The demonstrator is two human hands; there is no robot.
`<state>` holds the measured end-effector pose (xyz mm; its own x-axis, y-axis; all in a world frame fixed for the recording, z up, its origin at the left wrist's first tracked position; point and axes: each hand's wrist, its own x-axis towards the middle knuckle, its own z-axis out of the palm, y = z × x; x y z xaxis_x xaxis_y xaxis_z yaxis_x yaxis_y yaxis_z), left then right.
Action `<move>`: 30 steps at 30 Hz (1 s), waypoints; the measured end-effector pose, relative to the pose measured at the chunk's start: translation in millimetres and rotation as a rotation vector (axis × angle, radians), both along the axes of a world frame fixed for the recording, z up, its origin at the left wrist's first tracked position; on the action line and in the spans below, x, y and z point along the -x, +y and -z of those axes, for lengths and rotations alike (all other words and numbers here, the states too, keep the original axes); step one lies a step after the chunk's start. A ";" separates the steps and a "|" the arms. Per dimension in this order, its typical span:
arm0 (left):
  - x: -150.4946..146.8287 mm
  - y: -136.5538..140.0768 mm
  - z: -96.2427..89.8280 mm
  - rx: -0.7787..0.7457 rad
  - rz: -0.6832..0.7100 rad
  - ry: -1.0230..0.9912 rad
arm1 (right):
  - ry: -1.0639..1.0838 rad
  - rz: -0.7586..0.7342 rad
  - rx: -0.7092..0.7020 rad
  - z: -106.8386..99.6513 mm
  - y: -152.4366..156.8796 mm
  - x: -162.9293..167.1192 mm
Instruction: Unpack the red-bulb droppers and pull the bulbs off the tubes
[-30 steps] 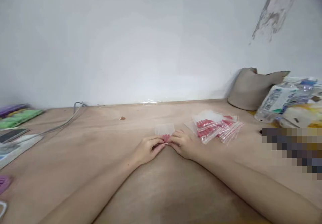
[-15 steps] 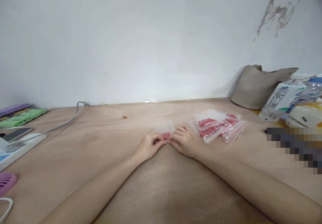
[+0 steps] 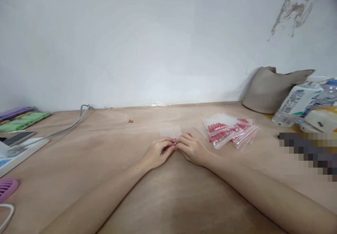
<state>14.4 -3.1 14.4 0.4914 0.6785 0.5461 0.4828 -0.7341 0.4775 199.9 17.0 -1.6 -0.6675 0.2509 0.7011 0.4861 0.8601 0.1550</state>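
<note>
A small clear zip bag with red pieces inside lies on the table before me. My left hand pinches its near edge between thumb and fingers. On the other side my right hand also has its fingertips closed on that edge, almost touching the left fingertips. Both hands cover most of the red contents. Just right of my right hand is a loose pile of clear zip bags with red seal lines, holding several red, elongated pieces.
Along the right stand a grey-beige soft container and a plastic bottle. At left a grey cable runs to a white power strip, near a phone, green packets and a purple slotted object. A white wall closes the back.
My left fingers have moved slightly over the bag's near edge, so fewer red pieces show. Both hands still grip the bag, and the view has shifted a little.
</note>
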 end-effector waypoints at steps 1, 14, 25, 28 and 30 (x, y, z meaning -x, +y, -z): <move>-0.2 0.0 -0.2 -0.017 0.017 0.010 | 0.005 -0.002 -0.004 0.1 0.0 -0.2; 1.2 -0.3 6.0 -0.053 -0.007 0.083 | 0.011 0.089 0.005 -2.5 -6.8 8.0; 8.6 0.2 5.5 -0.066 -0.333 -0.187 | -0.020 -0.060 0.357 -12.9 -25.1 6.8; 18.6 3.9 1.5 -0.093 -0.308 -0.205 | -0.008 -0.167 0.590 -18.2 -20.8 -6.9; 25.0 5.6 -1.3 -0.088 -0.218 -0.092 | 0.022 -0.140 0.680 -17.4 -14.0 -16.1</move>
<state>-10.6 2.5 15.7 0.2843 0.7105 0.6436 0.5917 -0.6583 0.4653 215.9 3.0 15.8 -0.7134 0.5516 0.4322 0.3603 0.8177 -0.4490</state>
